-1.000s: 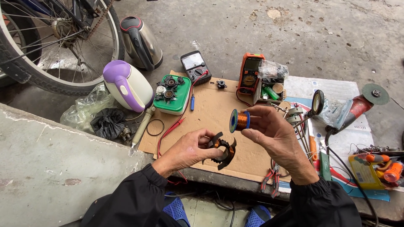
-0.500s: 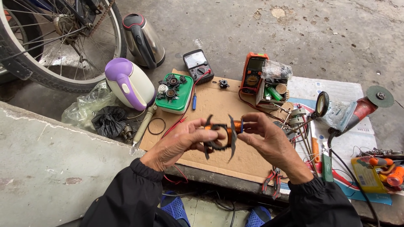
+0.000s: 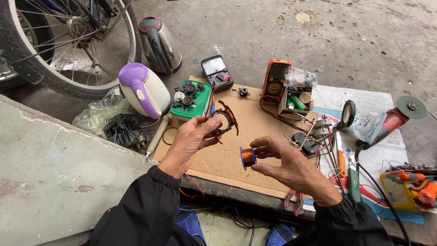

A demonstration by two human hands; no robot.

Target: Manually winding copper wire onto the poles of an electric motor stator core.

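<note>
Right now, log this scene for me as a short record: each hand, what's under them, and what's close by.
left hand: holds a black ring-shaped part by its rim
right hand: pinches a small spool of copper wire
surface: cardboard sheet
nearby: purple and white kettle, orange multimeter, angle grinder

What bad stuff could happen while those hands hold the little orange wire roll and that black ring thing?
The copper wire spool is only pinched at its ends by the right hand, so it might slip and roll off the cardboard. The left hand holds the dark ring-shaped part by its edge in a light grip; it could drop too. Fine wire, if it runs between them, might snag or snap.
</note>
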